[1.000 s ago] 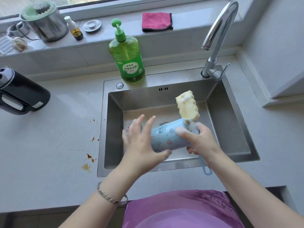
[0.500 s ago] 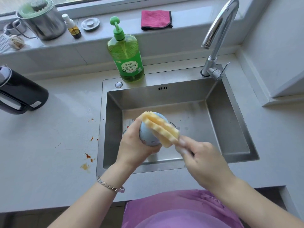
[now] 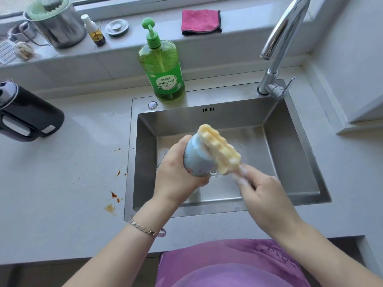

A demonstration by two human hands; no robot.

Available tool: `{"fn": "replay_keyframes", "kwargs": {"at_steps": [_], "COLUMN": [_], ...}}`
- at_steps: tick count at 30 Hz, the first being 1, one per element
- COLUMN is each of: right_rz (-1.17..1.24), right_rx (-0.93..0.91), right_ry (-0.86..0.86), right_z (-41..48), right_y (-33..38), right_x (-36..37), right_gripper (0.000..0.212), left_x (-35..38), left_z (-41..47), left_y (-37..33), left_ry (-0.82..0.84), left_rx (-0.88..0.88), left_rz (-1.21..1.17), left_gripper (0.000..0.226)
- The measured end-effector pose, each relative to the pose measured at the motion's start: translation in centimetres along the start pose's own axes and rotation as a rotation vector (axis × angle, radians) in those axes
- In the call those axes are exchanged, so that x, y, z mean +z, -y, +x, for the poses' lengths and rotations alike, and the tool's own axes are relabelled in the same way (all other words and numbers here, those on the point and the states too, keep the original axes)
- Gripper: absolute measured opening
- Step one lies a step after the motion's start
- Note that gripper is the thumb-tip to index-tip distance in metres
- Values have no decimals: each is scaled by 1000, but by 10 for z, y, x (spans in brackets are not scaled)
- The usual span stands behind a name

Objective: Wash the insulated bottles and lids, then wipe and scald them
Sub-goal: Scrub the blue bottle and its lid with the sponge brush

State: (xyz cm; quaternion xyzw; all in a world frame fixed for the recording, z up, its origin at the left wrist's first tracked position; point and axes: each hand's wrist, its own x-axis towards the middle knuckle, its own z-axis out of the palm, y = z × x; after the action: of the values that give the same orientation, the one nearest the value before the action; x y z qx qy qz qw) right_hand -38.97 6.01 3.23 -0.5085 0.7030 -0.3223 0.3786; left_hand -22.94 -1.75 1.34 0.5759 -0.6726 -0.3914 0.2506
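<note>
Over the steel sink (image 3: 290,141) my left hand (image 3: 176,179) grips a light blue insulated bottle (image 3: 195,160) with small cartoon prints, its rounded end turned up toward me. My right hand (image 3: 261,195) holds the handle of a yellow sponge brush (image 3: 219,150). The soapy sponge head lies across the bottle's end. My right fingers are foamy. The lower part of the bottle is hidden behind my left hand.
A green dish-soap pump bottle (image 3: 162,65) stands at the sink's back rim, and the tap (image 3: 277,44) rises at the right. A black kettle (image 3: 27,114) sits on the left counter above some brown stains (image 3: 113,200). A pink cloth (image 3: 200,21), a metal pot (image 3: 55,23) and a small bottle (image 3: 94,31) are on the sill.
My left hand took a full grip on the bottle and turned its end toward me. The sponge came down from beside the bottle onto that end and now lies slightly further right across it.
</note>
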Motion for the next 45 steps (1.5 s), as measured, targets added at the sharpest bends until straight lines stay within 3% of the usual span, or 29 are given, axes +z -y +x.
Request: {"fn": "replay_keyframes", "kwargs": {"at_steps": [3, 7, 10, 14, 24, 28, 32, 37, 40, 42, 45], "right_rz": [27, 27, 92, 72, 71, 82, 90, 118, 123, 361, 637], "right_rx": [31, 23, 43, 22, 45, 5, 77, 25, 252, 452, 558], "right_ry": [-29, 67, 10, 85, 45, 108, 34, 59, 15, 64, 127], "right_z": [4, -4, 1, -2, 9, 1, 11, 8, 30, 33, 29], "right_y": [-2, 0, -1, 3, 6, 12, 4, 11, -15, -23, -22], "right_x": [0, 5, 1, 4, 1, 3, 0, 0, -6, -5, 4], "right_gripper": [32, 20, 32, 21, 24, 20, 22, 22, 21, 20, 20], "left_x": [3, 1, 1, 0, -5, -7, -7, -10, -8, -5, -1], "left_z": [-7, -8, -13, -14, -13, -12, -12, -7, -4, 1, 9], "left_y": [1, 6, 2, 4, 2, 1, -5, -8, -11, -10, -6], "left_ry": [35, 11, 36, 28, 21, 6, 38, 53, 0, -82, -76], "left_rx": [51, -26, 37, -25, -20, -31, -17, -38, -105, -234, -375], "left_rz": [58, 49, 81, 59, 135, 99, 122, 65, -122, -380, -789], "left_gripper": [76, 75, 74, 71, 75, 74, 75, 74, 69, 67, 80]}}
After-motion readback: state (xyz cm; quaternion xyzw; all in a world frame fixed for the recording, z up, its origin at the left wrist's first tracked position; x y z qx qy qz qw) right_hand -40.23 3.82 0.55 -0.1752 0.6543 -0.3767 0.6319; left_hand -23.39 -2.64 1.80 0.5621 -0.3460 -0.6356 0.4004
